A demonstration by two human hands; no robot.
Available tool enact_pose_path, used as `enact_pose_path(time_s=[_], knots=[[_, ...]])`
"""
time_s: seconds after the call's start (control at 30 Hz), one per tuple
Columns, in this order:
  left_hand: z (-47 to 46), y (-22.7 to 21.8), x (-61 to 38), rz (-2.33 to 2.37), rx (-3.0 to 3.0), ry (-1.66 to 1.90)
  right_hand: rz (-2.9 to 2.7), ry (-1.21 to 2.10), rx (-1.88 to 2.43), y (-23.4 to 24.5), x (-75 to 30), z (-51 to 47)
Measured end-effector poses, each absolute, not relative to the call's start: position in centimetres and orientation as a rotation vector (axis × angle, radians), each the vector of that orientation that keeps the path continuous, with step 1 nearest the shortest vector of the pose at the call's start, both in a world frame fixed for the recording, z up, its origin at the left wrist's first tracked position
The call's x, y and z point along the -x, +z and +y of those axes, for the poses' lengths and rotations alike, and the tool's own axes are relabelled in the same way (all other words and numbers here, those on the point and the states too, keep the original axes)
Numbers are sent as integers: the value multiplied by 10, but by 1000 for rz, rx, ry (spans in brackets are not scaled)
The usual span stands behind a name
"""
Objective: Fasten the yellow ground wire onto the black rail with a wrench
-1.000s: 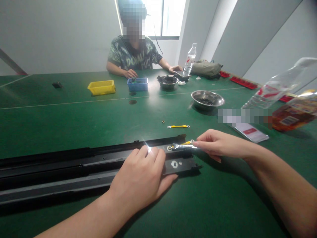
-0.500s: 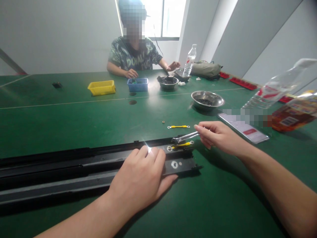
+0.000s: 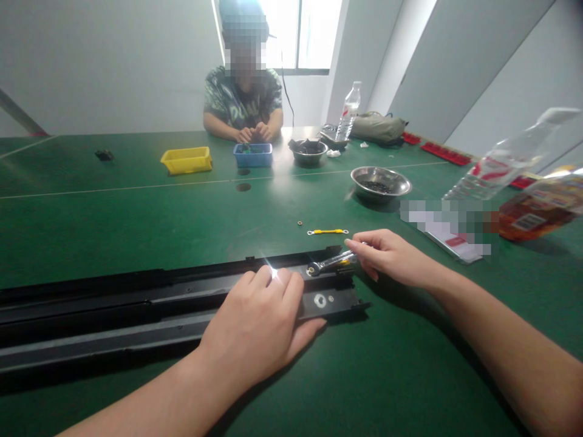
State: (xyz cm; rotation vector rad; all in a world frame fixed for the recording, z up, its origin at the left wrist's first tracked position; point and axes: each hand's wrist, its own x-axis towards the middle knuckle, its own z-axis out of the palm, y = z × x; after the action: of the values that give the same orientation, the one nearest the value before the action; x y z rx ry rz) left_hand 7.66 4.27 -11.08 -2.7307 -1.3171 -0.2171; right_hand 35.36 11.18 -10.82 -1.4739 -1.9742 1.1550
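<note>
A long black metal rail (image 3: pixel 182 300) runs across the table from the left. My left hand (image 3: pixel 259 309) is closed over it near its right end, thumb along the near side. My right hand (image 3: pixel 387 258) pinches a silver wrench (image 3: pixel 334 260), whose ring end sits around a small brass-coloured nut on the rail. Under the wrench, a yellow wire with ring ends (image 3: pixel 348 261) is partly hidden. A second yellow wire (image 3: pixel 328 231) lies on the table just behind the rail, near a small loose nut (image 3: pixel 299 223).
Farther back are a steel bowl of dark small parts (image 3: pixel 381 184), a yellow bin (image 3: pixel 186 160), a blue bin (image 3: pixel 252 155) and another bowl (image 3: pixel 308 152). To the right stand bottles (image 3: pixel 496 164) beside a flat white item (image 3: pixel 449 237). Across the table sits a person (image 3: pixel 243 103).
My right hand has moved the wrench left and down, so its end now surrounds the nut. My left hand stays put. Across the table, the person's hands have come together by the blue bin.
</note>
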Motion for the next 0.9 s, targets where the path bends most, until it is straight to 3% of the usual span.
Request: enact_pose_path(time_s=[0.33, 0.9], knots=[[43, -112, -77, -1325, 2731, -206, -2160, 1494, 1524, -96, -365, 107], [44, -113, -78, -1326, 2725, -200, -2216, 1452, 1537, -92, -373, 107]])
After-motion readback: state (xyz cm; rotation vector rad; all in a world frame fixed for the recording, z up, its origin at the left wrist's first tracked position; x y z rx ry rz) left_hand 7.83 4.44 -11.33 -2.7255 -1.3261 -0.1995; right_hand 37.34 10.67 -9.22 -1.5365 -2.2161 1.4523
